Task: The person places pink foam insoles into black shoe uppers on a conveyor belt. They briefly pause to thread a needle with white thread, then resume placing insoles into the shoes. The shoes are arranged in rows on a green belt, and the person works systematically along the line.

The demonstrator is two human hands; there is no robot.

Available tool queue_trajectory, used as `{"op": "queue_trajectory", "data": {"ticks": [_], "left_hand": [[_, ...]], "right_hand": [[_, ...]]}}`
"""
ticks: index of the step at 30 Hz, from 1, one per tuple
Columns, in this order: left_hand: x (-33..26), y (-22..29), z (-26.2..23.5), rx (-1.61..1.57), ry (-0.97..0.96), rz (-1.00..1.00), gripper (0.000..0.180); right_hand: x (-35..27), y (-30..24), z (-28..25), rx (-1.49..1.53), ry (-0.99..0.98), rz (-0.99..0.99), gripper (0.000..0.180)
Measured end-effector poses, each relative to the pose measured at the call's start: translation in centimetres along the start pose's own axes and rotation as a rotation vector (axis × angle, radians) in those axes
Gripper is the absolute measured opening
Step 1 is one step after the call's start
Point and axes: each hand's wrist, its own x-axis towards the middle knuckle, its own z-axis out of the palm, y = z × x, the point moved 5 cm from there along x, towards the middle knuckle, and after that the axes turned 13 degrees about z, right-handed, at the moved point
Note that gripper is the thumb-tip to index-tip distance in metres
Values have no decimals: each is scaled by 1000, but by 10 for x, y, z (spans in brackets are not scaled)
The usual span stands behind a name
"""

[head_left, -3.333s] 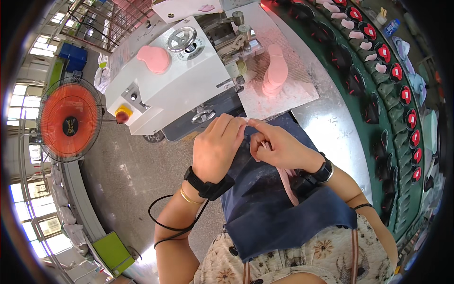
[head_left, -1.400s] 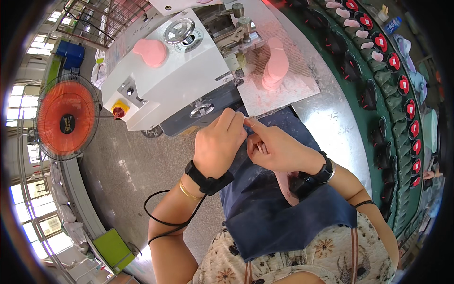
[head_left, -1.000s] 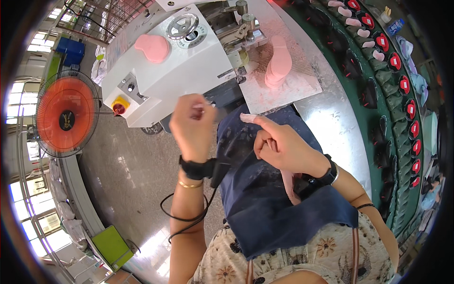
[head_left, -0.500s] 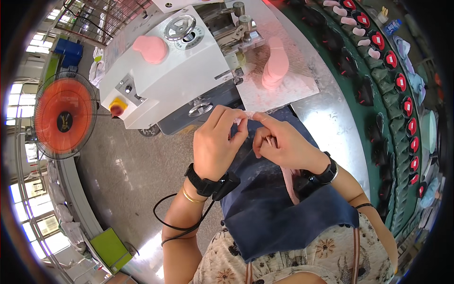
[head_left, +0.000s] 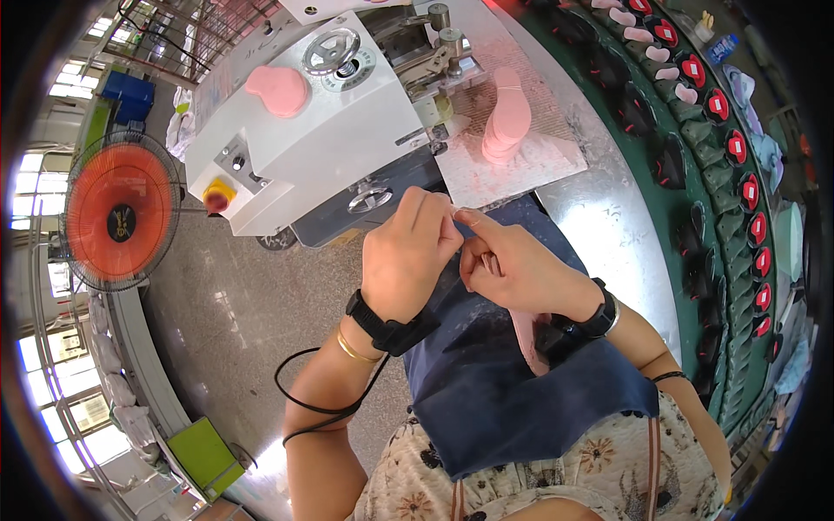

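Observation:
My left hand (head_left: 408, 247) is closed, its fingertips pinched against the extended index finger of my right hand. Whatever lies in that pinch is hidden. My right hand (head_left: 517, 269) has its other fingers curled in. From beneath it a long pink insole (head_left: 528, 341) hangs down over the dark blue apron (head_left: 530, 412); the grip on it is mostly covered by the hand. Ahead of both hands, a stack of pink insoles (head_left: 506, 122) lies on the machine's work plate (head_left: 539, 165). More pink insoles (head_left: 280, 90) rest on the white machine's top.
The white machine (head_left: 330, 130) carries handwheels and a yellow-red knob (head_left: 218, 196). At right runs a green conveyor (head_left: 643, 161) with black shoe uppers, red-labelled pieces and pink insoles. An orange fan (head_left: 122, 221) stands at left. A black cable (head_left: 321, 417) loops by my left forearm.
My left hand has shifted slightly right and turned, covering the pale bit that showed between the fingertips. My right hand has barely moved, with the pink insole still hanging under it.

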Motion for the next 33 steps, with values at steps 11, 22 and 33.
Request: {"op": "queue_trajectory", "data": {"ticks": [11, 22, 33], "left_hand": [[-19, -33, -6, -581, 226, -548, 9], [1, -1, -7, -289, 59, -241, 14], [3, 10, -5, -20, 22, -105, 16]], "right_hand": [[-7, -1, -13, 91, 19, 23, 68], [-6, 3, -9, 112, 44, -16, 66], [-5, -7, -6, -63, 71, -29, 69]]}}
